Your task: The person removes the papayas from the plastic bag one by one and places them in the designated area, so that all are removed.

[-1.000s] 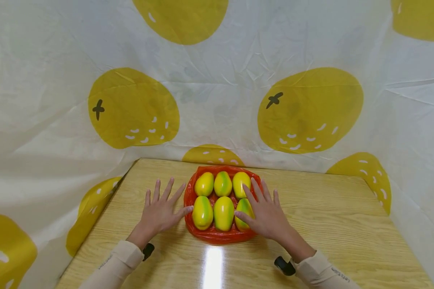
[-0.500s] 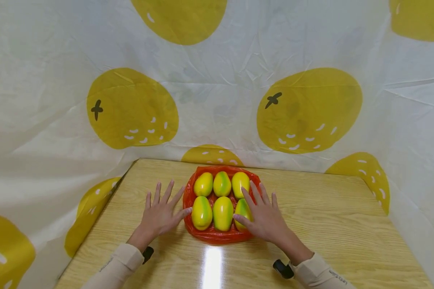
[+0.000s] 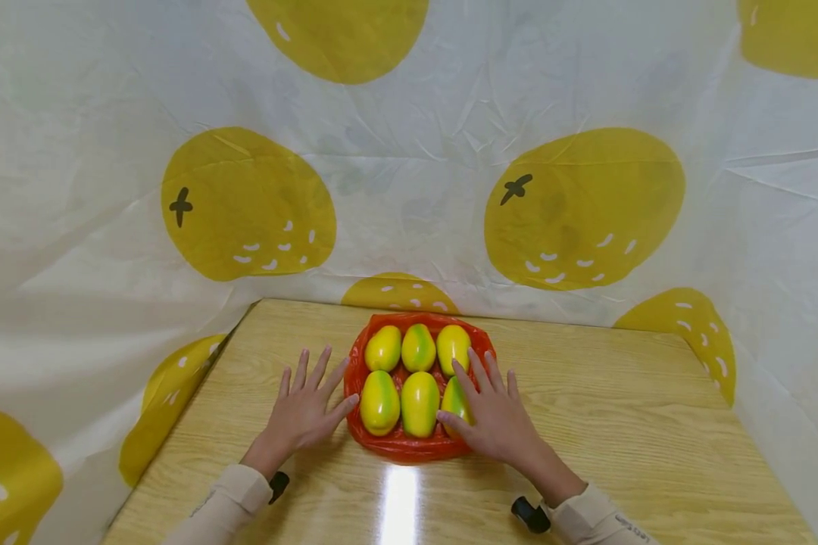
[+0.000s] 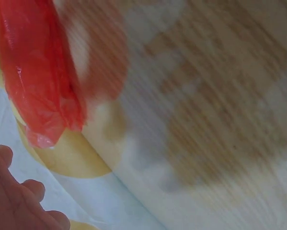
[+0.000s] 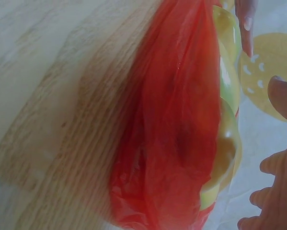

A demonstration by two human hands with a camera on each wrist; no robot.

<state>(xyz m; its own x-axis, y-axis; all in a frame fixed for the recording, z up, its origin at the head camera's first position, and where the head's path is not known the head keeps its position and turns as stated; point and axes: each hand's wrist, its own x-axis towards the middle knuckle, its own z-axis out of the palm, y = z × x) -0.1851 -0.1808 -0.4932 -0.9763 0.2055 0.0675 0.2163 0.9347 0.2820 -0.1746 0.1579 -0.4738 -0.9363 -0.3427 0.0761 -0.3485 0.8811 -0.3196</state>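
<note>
Several glossy yellow mangoes with green streaks, among them a front middle mango (image 3: 420,405), lie in two rows inside a red plastic bag (image 3: 409,452) on the table. My left hand (image 3: 298,416) is spread with straight fingers at the bag's left side, its thumb tip near the front left mango (image 3: 379,403). Over the right side of the bag my right hand (image 3: 499,418) is spread too, partly hiding the front right mango (image 3: 454,405). Both wrist views show a gap between hand and bag. Neither hand holds anything.
The bag sits toward the back of a wood-grain table (image 3: 607,409). White cloth (image 3: 409,204) printed with large yellow fruit hangs behind the table and along both sides. A bright light reflection (image 3: 400,503) lies in front of the bag.
Both spread hands have drawn back slightly toward me. The mangoes and the bag stay where they were; the head view has shifted only a little.
</note>
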